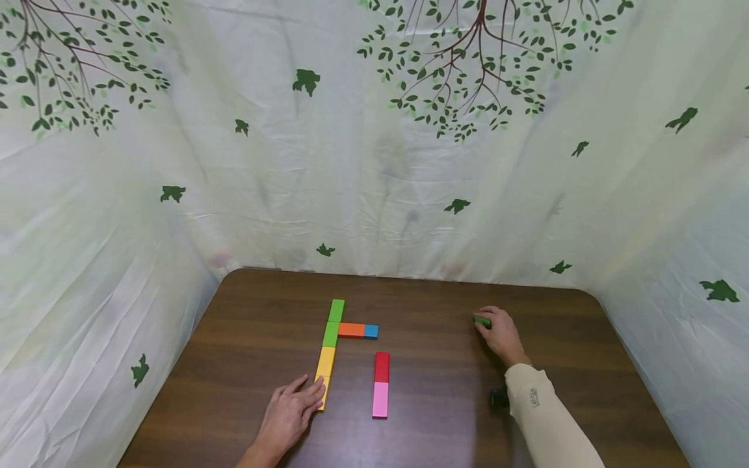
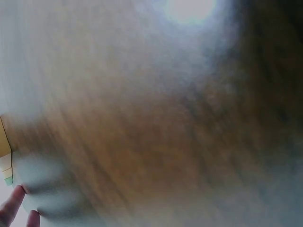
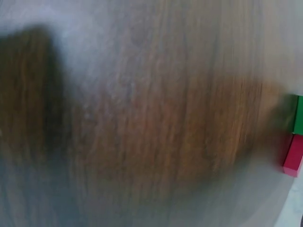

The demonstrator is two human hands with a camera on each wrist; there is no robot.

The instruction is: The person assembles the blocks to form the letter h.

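My left hand [image 1: 287,413] rests its fingertips on the lower yellow block [image 1: 322,402], the near end of a column. Above it in that column come another yellow block [image 1: 325,361] and two green blocks [image 1: 330,334]. An orange block [image 1: 351,330] juts right from the column, with a blue block [image 1: 371,332] at its end. Apart to the right, a red block [image 1: 381,367] meets a pink block [image 1: 380,400]. At the table's far right, my right hand [image 1: 501,335] pinches a green block [image 1: 482,322]. The right wrist view shows green [image 3: 299,116] and red [image 3: 293,156] blocks touching at its edge.
The brown wooden table [image 1: 439,312] has rounded far corners. A white curtain [image 1: 380,169] with printed branches and leaves hangs behind it and along both sides. A small black object [image 1: 499,398] sits by the right sleeve [image 1: 544,409].
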